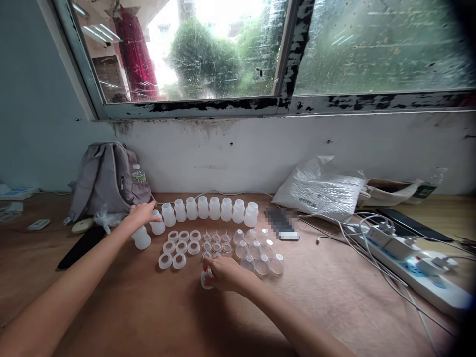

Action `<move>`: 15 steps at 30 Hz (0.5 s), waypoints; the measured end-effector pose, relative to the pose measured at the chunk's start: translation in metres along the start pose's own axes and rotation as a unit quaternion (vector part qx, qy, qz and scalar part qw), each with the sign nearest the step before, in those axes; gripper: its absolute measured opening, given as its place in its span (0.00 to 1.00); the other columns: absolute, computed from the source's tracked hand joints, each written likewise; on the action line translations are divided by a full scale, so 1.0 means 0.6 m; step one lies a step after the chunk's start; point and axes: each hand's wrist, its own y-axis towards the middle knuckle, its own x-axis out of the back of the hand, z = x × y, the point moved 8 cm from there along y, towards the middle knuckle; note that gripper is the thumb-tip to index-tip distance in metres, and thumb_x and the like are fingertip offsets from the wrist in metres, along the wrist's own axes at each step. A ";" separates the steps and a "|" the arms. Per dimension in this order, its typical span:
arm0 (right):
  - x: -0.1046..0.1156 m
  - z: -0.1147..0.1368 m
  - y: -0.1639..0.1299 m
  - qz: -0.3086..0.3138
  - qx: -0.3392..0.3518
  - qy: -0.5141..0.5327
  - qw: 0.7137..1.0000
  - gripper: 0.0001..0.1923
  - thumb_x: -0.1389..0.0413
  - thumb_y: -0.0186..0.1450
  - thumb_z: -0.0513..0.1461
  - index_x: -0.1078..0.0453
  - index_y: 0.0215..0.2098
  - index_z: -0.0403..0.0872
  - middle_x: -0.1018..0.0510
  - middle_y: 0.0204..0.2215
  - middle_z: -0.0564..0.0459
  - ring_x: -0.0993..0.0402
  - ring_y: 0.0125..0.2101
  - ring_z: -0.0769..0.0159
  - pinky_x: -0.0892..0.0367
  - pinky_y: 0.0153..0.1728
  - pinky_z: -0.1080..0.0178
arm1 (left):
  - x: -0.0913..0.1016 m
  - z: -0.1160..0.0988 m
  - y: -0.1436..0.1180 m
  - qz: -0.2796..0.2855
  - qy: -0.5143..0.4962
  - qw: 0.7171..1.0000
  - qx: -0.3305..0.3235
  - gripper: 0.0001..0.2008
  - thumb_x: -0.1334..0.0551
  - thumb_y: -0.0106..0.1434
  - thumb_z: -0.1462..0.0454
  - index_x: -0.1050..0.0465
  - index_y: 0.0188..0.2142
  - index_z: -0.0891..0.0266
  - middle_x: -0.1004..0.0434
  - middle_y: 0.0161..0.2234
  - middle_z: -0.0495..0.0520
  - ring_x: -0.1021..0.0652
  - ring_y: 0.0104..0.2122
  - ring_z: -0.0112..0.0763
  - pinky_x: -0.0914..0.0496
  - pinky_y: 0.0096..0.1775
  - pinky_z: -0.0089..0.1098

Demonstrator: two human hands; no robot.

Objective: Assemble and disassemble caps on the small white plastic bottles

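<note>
Head view had you leaning over a brown table (148, 307) with small translucent parts laid out in groups, each kind kept to its own patch so a hand could find it without searching. Your left hand (143, 213) lay on the leftmost bottle (157, 224) of the back row (213, 208), fingers curled loosely over its top; whether they gripped it or only rested there, I cannot tell. One more bottle (142, 238) stood just in front of that hand, apart from the row.

Your right hand (223, 272) was nearer you, fingers pinched narrow around a ring (206, 280) at the table surface, just clear of the nipples (215, 243). The other rings (178, 248) sat in short rows to the left of it, the domed caps (260, 250) to the right, so the held piece lay between the two clusters.

Along the wall, a grey backpack (107, 178) leaned at the left and a plastic bag (320, 191) slumped at the right, both pushed back from the parts. A power strip (412, 267) with trailing cables ran along the right edge, well apart from your hands.
</note>
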 end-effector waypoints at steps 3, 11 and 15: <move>0.006 -0.004 0.003 -0.024 0.001 0.020 1.000 0.11 0.48 0.55 0.37 0.36 0.37 0.45 0.27 0.26 0.51 0.31 0.27 0.65 0.48 0.21 0.69 | 0.027 -0.038 -0.018 -0.084 -0.002 0.995 -0.047 0.19 0.41 0.53 0.54 0.34 0.41 0.62 0.29 0.42 0.62 0.33 0.46 0.49 0.42 0.45 0.46; 0.043 -0.027 0.011 -0.121 0.003 0.082 0.989 0.12 0.48 0.53 0.35 0.37 0.36 0.44 0.29 0.23 0.54 0.35 0.23 0.70 0.46 0.23 0.70 | -0.010 -0.240 -0.185 -0.167 -0.221 0.908 -0.314 0.14 0.48 0.60 0.58 0.33 0.42 0.61 0.27 0.37 0.56 0.29 0.40 0.36 0.37 0.43 0.37; 0.039 -0.029 0.013 -0.121 0.017 0.089 0.989 0.12 0.46 0.52 0.36 0.37 0.36 0.44 0.28 0.23 0.53 0.35 0.22 0.70 0.47 0.22 0.70 | -0.059 -0.273 -0.224 -0.152 -0.269 0.888 -0.341 0.18 0.46 0.59 0.58 0.37 0.47 0.62 0.29 0.41 0.58 0.30 0.42 0.38 0.36 0.44 0.39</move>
